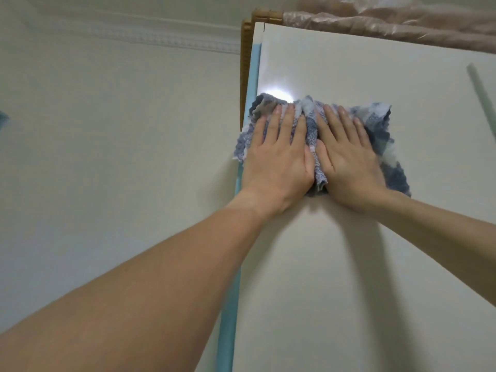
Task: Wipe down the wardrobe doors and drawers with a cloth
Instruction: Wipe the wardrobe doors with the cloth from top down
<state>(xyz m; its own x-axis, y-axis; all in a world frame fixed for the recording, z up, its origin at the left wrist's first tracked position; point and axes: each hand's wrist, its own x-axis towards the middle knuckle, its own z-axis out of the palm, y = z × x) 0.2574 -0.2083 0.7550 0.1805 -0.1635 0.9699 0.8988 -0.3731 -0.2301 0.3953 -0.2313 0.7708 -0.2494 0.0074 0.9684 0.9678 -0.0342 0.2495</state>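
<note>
A white wardrobe door [335,251] fills the right half of the head view, seen from below. A blue and white checked cloth [381,130] is spread flat on the door near its upper left corner. My left hand [279,159] and my right hand [346,162] lie side by side on the cloth, palms down and fingers pointing up, pressing it against the door. A fold of cloth bunches up between the two hands. Much of the cloth is hidden under them.
A light blue strip [228,318] runs down the door's left edge, beside a plain wall [120,130] with a moulded cornice [161,36]. On top of the wardrobe lie cardboard [245,63] and crumpled plastic wrap [389,25]. A greenish handle [480,89] shows at far right.
</note>
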